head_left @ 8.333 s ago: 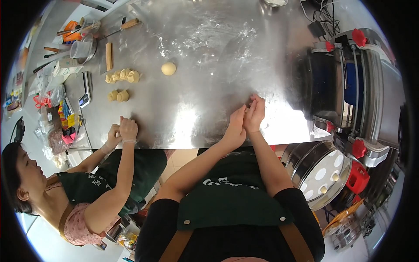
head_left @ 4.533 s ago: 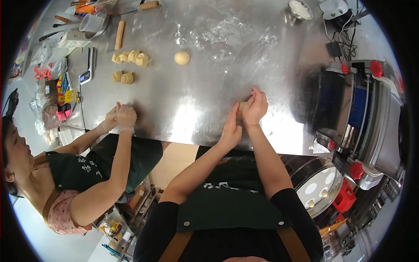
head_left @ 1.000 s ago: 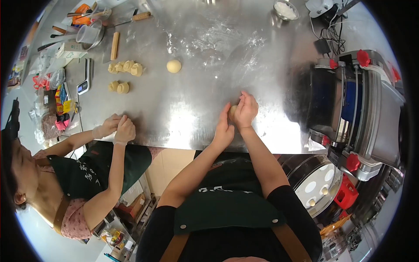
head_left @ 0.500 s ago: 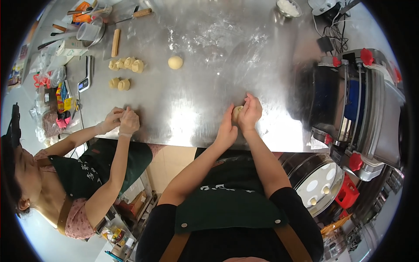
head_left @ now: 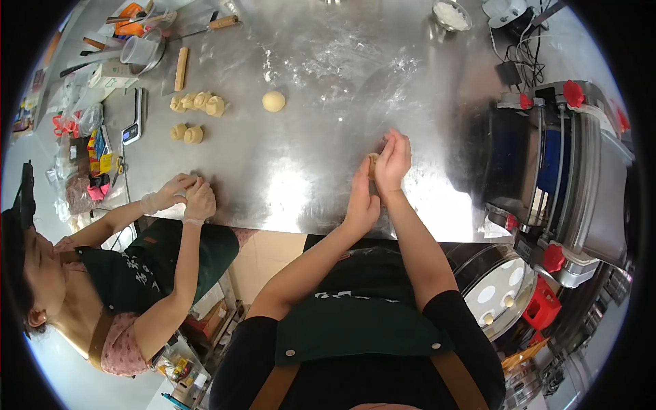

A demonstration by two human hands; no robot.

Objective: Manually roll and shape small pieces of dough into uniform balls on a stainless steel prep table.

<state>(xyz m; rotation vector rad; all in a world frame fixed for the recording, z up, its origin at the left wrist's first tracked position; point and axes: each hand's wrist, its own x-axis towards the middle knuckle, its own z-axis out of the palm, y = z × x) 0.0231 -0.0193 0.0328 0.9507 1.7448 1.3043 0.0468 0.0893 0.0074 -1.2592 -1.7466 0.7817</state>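
A small piece of pale dough (head_left: 373, 166) sits between my two hands over the near part of the steel table. My left hand (head_left: 361, 199) lies along its left side, fingers stretched forward. From the right, my right hand (head_left: 394, 164) cups round it and hides much of the dough. Farther off to the left, a smooth round dough ball (head_left: 273, 102) rests on the metal. Several cut dough pieces (head_left: 201, 101) lie in a row beyond the co-worker's hands, with two more lumps (head_left: 193, 134) just nearer.
A co-worker's gloved hands (head_left: 188, 197) are together at the table's left front edge. A scale (head_left: 133, 123) and scissors (head_left: 119, 166) lie at left. A large metal machine (head_left: 574, 178) stands at right, a bowl of white powder (head_left: 452, 15) at the back. Below right is a round steamer tray (head_left: 499, 290).
Both my hands have slid a little farther forward with the dough between them. The co-worker's hands have shifted slightly. The dough ball and the cut pieces stay where they were.
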